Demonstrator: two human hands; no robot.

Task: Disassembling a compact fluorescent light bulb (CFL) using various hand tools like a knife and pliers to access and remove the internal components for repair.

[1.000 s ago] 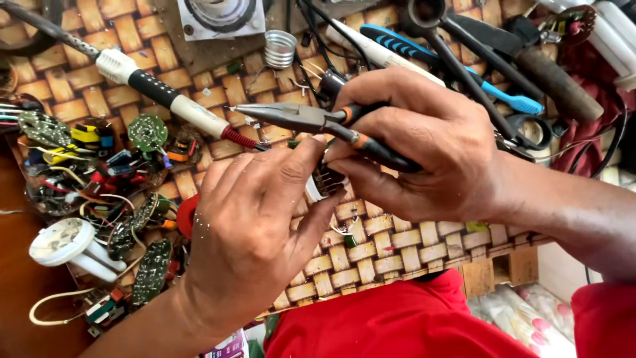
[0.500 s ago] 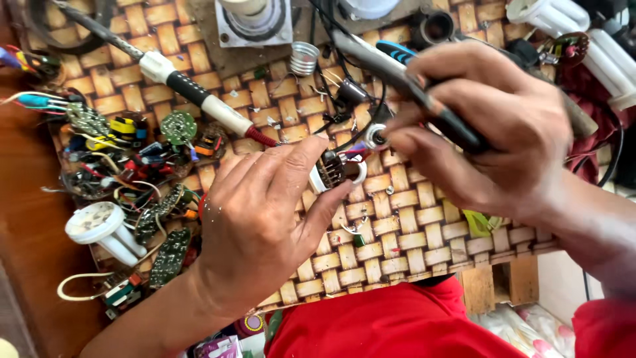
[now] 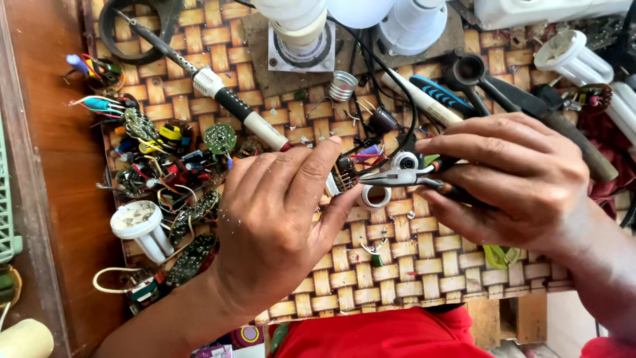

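Seen from above a woven mat (image 3: 371, 258): left hand (image 3: 278, 232) pinching a small circuit board (image 3: 341, 178) at mid-mat, fingers curled shut around its edge. Right hand (image 3: 510, 179) closed around the handles of needle-nose pliers (image 3: 397, 176), tips reaching to the board's right side. Just below the pliers' tips on the mat, a white ring (image 3: 374, 197). Above and left of the board, a soldering iron (image 3: 218, 96) lying diagonally; further left, at the mat's left border, a heap of spent circuit boards and wires (image 3: 165, 159). Along the mat's top edge, white lamp bases (image 3: 301, 26); at its upper right corner, a spiral-tube lamp (image 3: 573, 59).

Board judged light, stiff and brittle, with thin leads easily bent; best held by its bare edges, as here, not by the components. Most of the board hidden behind the left fingers and thumb; whether the pliers' tips actually grip a lead or merely touch, not discernible. Pliers' handles buried in the right palm.
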